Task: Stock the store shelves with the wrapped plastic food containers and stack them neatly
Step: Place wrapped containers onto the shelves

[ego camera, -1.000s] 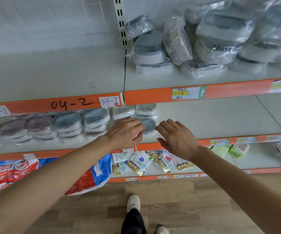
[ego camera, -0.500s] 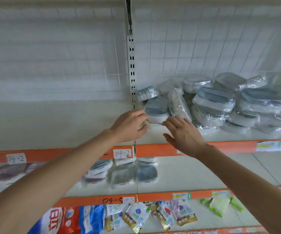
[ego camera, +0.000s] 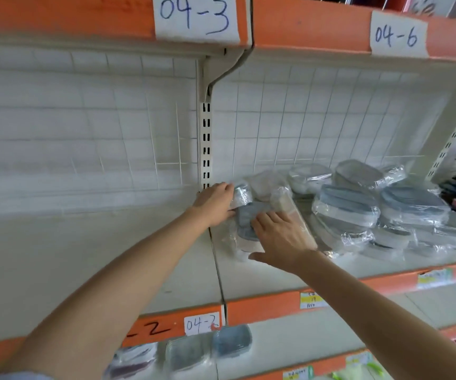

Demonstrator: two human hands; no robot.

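The middle shelf (ego camera: 262,278) runs wide and pale behind its orange edge. On it, right of the slotted upright post (ego camera: 205,144), sits the heap of wrapped containers (ego camera: 358,209), loosely piled. At the heap's left end, just beside the post, stands a blue-lidded stack (ego camera: 244,229). The right hand (ego camera: 279,239) lies over it, fingers spread and fairly straight. The left hand (ego camera: 216,204) seems to grasp the crinkled wrap of a small pack (ego camera: 240,193), though blur clouds the grip.
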